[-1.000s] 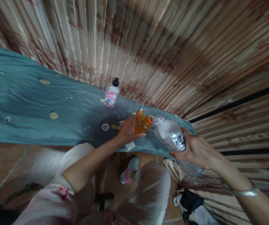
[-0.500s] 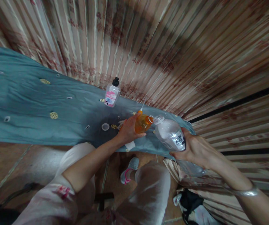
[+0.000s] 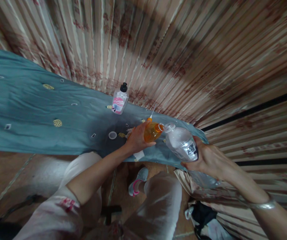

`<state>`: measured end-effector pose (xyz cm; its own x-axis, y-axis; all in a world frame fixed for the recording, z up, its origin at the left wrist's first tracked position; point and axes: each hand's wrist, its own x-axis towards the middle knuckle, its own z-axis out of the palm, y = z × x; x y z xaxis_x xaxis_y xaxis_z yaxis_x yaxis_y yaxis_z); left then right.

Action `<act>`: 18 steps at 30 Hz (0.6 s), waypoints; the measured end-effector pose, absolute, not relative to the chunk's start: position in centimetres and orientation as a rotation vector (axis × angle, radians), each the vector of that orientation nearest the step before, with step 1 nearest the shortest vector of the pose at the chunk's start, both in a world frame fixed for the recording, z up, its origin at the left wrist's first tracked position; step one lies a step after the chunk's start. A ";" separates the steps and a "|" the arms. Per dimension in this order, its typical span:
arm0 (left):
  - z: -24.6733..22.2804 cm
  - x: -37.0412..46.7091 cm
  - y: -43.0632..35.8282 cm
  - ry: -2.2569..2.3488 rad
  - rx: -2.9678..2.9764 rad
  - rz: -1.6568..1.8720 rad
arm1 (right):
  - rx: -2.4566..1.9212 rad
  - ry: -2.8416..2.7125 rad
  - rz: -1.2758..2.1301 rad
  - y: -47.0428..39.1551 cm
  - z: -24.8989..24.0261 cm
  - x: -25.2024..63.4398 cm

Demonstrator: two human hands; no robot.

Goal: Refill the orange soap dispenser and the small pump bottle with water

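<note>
My left hand (image 3: pixel 138 138) is wrapped round a small orange see-through bottle (image 3: pixel 152 132), its uncapped mouth pointing right. In my right hand (image 3: pixel 205 156) is a large clear plastic bottle (image 3: pixel 180 141) with a silver label, tilted so that its open mouth meets the orange bottle's mouth. Whether liquid passes between them I cannot make out. Behind my left hand lies an orange-and-white pump top (image 3: pixel 150 118) with a thin clear tube. A small white cap (image 3: pixel 112 135) rests on the cloth left of my left hand.
A clear pump bottle (image 3: pixel 119 101) with a black top and pink label stands at the back of the teal cloth (image 3: pixel 33 110). A white paper piece (image 3: pixel 139 155) lies near the front edge. A pleated curtain (image 3: pixel 143 50) hangs behind; dark bundled items (image 3: pixel 203 215) sit low right.
</note>
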<state>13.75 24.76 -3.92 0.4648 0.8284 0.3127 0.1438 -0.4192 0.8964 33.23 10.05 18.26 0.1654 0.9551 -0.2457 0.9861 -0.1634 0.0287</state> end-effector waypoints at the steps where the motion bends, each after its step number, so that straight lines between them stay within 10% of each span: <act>1: -3.9 13.8 24.8 0.826 1.852 0.994 | 2.256 1.902 -0.248 10.1 18.3 33.2; 18: -3.8 13.7 24.8 0.827 1.856 0.985 | 2.267 1.894 -0.289 10.1 18.3 33.2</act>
<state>13.67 24.76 -3.82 0.4697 0.8293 0.3026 0.1550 -0.4149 0.8966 33.19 10.09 18.32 0.1730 0.9506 -0.2577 0.9842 -0.1768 0.0086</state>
